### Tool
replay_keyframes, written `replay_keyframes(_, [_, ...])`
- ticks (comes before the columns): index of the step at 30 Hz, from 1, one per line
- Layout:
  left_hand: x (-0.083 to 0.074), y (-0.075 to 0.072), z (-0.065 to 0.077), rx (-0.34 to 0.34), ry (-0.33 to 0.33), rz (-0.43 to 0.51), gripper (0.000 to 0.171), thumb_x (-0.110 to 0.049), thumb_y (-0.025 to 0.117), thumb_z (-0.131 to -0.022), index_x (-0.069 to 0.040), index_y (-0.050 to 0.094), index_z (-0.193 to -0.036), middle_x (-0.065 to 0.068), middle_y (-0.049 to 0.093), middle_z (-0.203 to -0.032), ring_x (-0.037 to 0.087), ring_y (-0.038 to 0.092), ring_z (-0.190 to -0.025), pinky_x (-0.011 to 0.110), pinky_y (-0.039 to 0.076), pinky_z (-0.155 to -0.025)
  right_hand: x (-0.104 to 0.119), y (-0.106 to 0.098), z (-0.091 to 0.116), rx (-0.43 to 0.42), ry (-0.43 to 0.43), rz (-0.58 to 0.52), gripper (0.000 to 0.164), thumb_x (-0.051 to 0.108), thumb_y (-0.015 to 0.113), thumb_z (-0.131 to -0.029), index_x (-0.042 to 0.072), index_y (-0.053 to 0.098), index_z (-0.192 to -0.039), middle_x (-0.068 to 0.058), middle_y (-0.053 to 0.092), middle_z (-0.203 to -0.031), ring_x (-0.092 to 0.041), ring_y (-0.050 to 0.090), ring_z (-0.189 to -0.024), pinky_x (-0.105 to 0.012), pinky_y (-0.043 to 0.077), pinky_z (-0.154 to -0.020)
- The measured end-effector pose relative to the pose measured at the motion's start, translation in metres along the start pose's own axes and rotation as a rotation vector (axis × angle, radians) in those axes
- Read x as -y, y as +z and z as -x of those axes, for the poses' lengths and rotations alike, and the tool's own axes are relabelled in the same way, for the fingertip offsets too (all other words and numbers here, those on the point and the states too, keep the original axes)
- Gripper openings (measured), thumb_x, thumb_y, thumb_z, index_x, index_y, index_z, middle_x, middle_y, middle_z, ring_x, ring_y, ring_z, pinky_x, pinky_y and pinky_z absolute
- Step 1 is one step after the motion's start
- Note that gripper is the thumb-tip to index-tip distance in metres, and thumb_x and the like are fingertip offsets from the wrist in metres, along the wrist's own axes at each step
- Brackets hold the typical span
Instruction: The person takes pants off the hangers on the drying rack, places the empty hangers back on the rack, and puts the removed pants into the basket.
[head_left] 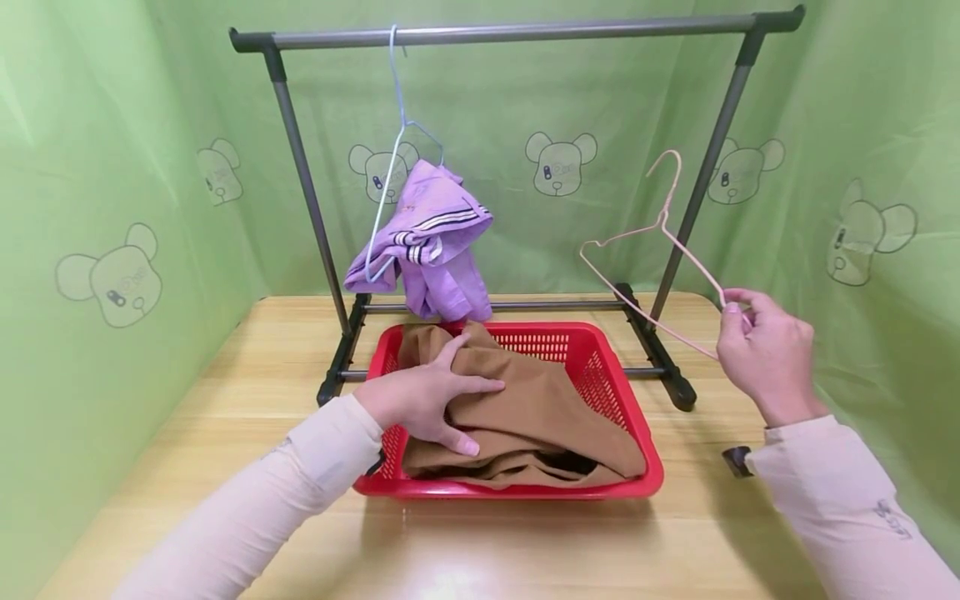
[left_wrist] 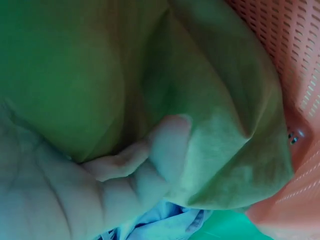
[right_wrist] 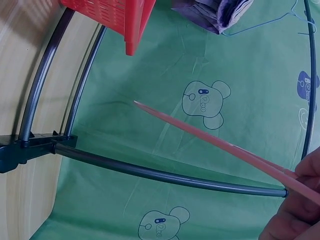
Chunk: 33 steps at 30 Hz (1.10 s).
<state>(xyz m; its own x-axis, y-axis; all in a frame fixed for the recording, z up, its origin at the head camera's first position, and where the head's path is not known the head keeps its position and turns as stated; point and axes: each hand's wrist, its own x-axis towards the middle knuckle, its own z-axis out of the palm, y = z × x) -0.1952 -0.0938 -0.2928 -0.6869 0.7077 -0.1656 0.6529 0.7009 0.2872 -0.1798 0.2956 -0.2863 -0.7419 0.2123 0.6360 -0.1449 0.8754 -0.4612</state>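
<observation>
My left hand (head_left: 427, 400) rests on a brown garment (head_left: 525, 400) with its fingers spread. That garment lies folded and bunched in a red plastic basket (head_left: 510, 492); its kind cannot be made out. In the left wrist view the fingers (left_wrist: 167, 150) press against the cloth. Off to the right, my right hand (head_left: 768, 346) grips a pink wire hanger (head_left: 663, 218) near one lower corner. Its hook points up and nothing hangs on it. The right wrist view shows the hanger's wire (right_wrist: 215, 142) coming out from the pinching fingers.
A metal clothes rack (head_left: 517, 35) stands behind the basket. From its bar, at the left, hangs a blue hanger (head_left: 405, 123) with a purple striped garment (head_left: 450, 250) draped over it. Green curtains (head_left: 480, 100) with bear drawings surround the wooden table (head_left: 225, 433).
</observation>
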Motion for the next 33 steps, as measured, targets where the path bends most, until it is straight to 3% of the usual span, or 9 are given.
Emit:
replay_keyframes(3, [-0.002,-0.001,0.002,0.04,-0.015,-0.003,0.085,-0.051,0.079,-0.073,-0.036,0.04,-0.147,0.017,-0.003,-0.159,0.037,0.009,-0.144,0.05,0.036,-0.105,0.0,0.0,0.0,-0.002,-0.005,0.002,0.032,0.014,0.044,-0.099,-0.005,0.063,-0.117,-0.02,0.061,-0.075,-0.017,0.042,-0.048,-0.035,0.033,-0.054])
replay_keyframes(12, [-0.007,0.003,-0.002,0.072,-0.103,-0.046,0.09,-0.047,0.081,-0.072,-0.042,0.033,-0.148,0.018,-0.003,-0.159,0.04,0.012,-0.143,0.051,0.044,-0.099,-0.001,-0.001,0.001,0.007,0.01,0.001,0.033,0.014,0.043,-0.099,-0.005,0.062,-0.118,-0.021,0.062,-0.078,-0.015,0.043,-0.048,-0.034,0.034,-0.054])
replay_keyframes(19, [-0.011,0.008,-0.004,0.112,-0.174,-0.096,0.094,-0.045,0.083,-0.071,-0.042,0.031,-0.149,0.019,0.002,-0.159,0.04,0.041,-0.129,0.044,0.046,-0.098,-0.001,-0.003,0.003,0.03,0.014,0.014,0.034,0.014,0.042,-0.099,-0.006,0.061,-0.119,-0.019,0.062,-0.078,-0.013,0.04,-0.045,-0.032,0.034,-0.047])
replay_keyframes(24, [-0.012,0.011,-0.006,0.122,-0.175,-0.158,0.096,-0.048,0.083,-0.07,-0.041,0.031,-0.15,0.02,0.011,-0.155,0.034,0.047,-0.121,0.039,0.049,-0.092,-0.001,-0.001,0.002,0.004,-0.003,0.006,0.033,0.015,0.043,-0.099,-0.005,0.063,-0.118,-0.019,0.061,-0.076,-0.013,0.04,-0.046,-0.034,0.032,-0.052])
replay_keyframes(33, [-0.014,0.018,-0.015,0.143,-0.206,-0.303,0.098,-0.051,0.086,-0.065,-0.041,0.035,-0.148,0.028,0.027,-0.143,0.028,0.056,-0.098,0.038,0.055,-0.078,0.001,0.0,0.001,0.006,-0.011,0.004,0.033,0.014,0.044,-0.099,-0.005,0.063,-0.117,-0.017,0.06,-0.074,-0.013,0.039,-0.045,-0.03,0.032,-0.046])
